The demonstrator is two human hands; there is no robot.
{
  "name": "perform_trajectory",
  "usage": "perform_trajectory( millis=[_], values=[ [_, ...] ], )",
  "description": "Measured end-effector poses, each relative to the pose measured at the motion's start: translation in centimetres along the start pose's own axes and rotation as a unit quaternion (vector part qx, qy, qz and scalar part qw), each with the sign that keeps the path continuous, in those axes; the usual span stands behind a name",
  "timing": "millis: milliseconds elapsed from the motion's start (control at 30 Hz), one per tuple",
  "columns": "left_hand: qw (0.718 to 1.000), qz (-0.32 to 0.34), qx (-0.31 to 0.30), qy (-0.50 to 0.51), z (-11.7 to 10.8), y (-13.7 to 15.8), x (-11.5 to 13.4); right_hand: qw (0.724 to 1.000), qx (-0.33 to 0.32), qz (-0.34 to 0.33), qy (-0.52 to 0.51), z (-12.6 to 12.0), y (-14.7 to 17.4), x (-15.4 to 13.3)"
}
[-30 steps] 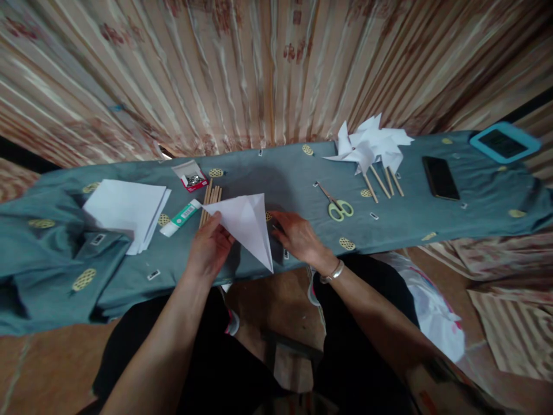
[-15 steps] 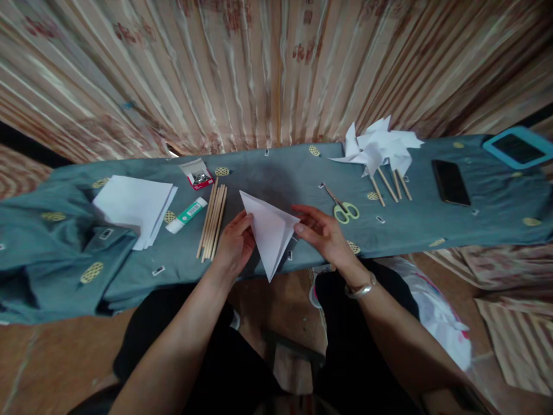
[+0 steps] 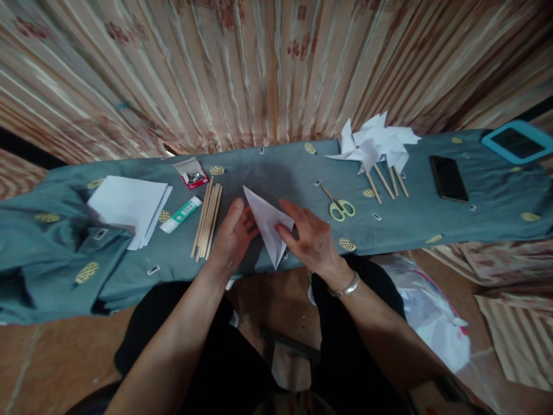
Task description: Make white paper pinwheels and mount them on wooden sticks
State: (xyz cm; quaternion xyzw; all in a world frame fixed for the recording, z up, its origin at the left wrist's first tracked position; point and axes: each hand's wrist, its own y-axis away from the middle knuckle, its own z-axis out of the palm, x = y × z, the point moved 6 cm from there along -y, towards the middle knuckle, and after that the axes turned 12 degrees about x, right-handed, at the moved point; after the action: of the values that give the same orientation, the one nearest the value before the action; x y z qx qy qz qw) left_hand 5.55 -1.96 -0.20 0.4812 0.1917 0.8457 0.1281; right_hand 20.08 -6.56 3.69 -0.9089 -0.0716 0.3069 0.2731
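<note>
A sheet of white paper [image 3: 268,222], folded into a triangle, is tilted above the cloth at the middle of the table. My right hand [image 3: 309,236] grips its right corner between thumb and fingers. On the other side my left hand [image 3: 234,237] has its fingers apart and thumb raised, close to the paper's left edge without gripping it. Left of that hand lies a bundle of wooden sticks [image 3: 208,222]. Green-handled scissors [image 3: 341,208] rest beyond my right hand, blades pointing away.
A glue stick [image 3: 181,214], an open red box of small metal pieces [image 3: 193,176] and a paper stack [image 3: 129,207] lie to the left. White paper pinwheels [image 3: 375,144] on sticks, a black phone [image 3: 448,178] and a blue-framed device [image 3: 518,142] lie to the right.
My left hand has let go of the folded paper and opened. My right hand has moved left and turned with the paper, which now appears narrower.
</note>
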Motion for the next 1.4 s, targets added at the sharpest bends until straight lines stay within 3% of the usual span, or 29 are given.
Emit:
perform_trajectory(
  millis=[133,267,367,533,667,800,900,1000,1067,1200,1400],
  values=[
    [1.000,0.002,-0.008,-0.003,0.2,0.2,0.6,0.998,-0.040,0.024,-0.037,0.4,0.1,-1.6],
    [0.998,-0.030,0.027,-0.038,-0.9,0.2,0.7,0.980,0.007,0.161,-0.116,0.3,-0.5,0.8],
    [0.995,-0.042,0.063,-0.072,-2.0,0.3,0.6,0.933,0.046,0.264,-0.240,0.6,-0.9,3.7],
    [0.991,-0.058,0.070,-0.095,-2.1,0.8,0.3,0.822,0.070,0.369,-0.427,1.0,-1.3,6.3],
    [0.990,-0.086,0.068,-0.087,-1.7,1.4,0.0,0.796,0.067,0.395,-0.455,0.7,-1.3,6.6],
    [0.991,-0.072,0.061,-0.093,-1.5,1.5,0.2,0.818,0.054,0.379,-0.430,0.5,-1.4,6.9],
    [0.993,-0.023,0.074,-0.089,-1.7,1.2,0.6,0.867,0.079,0.329,-0.365,-0.7,-1.7,8.0],
    [0.993,0.030,0.092,-0.068,-1.9,0.7,1.1,0.944,0.112,0.252,-0.183,-3.0,-1.8,9.5],
    [0.993,0.050,0.100,-0.047,-2.0,0.3,1.3,0.975,0.068,0.209,0.004,-3.9,-1.5,10.5],
    [0.993,0.047,0.110,-0.010,-2.3,-0.7,1.3,0.955,-0.056,0.142,0.254,-4.1,-0.4,11.8],
    [0.995,0.021,0.100,0.004,-2.0,-1.1,1.0,0.944,-0.059,0.109,0.306,-4.1,-0.5,11.5]
  ],
)
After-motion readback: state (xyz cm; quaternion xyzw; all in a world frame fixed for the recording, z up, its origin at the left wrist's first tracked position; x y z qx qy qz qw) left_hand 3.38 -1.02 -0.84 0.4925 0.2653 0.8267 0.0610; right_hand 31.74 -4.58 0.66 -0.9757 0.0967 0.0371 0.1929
